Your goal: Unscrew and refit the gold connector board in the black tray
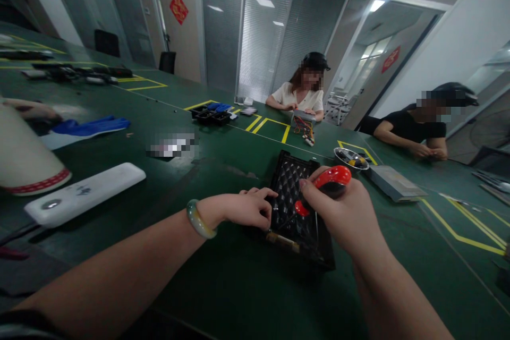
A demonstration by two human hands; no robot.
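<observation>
A black case (292, 183) with a quilted, diamond-patterned face lies on the green table in front of me. Along its near end runs a brass-coloured strip (283, 241). My left hand (251, 208), with a jade-like bangle (200, 219) at the wrist, grips the case's left edge with curled fingers. Over the right side of the case, my right hand (346, 212) is closed around a screwdriver (333, 178) with a red and black handle. Its red front part shows below my thumb and points down-left at the case; I cannot tell whether the tip touches.
A white power strip (90, 194) and a paper cup (30, 151) are at left, near a blue glove (91, 125). A metal bowl (351, 159) and a grey flat box (394, 183) lie to the right. Beyond sit two people (303, 95) (418, 127); black trays (213, 116) stand mid-table.
</observation>
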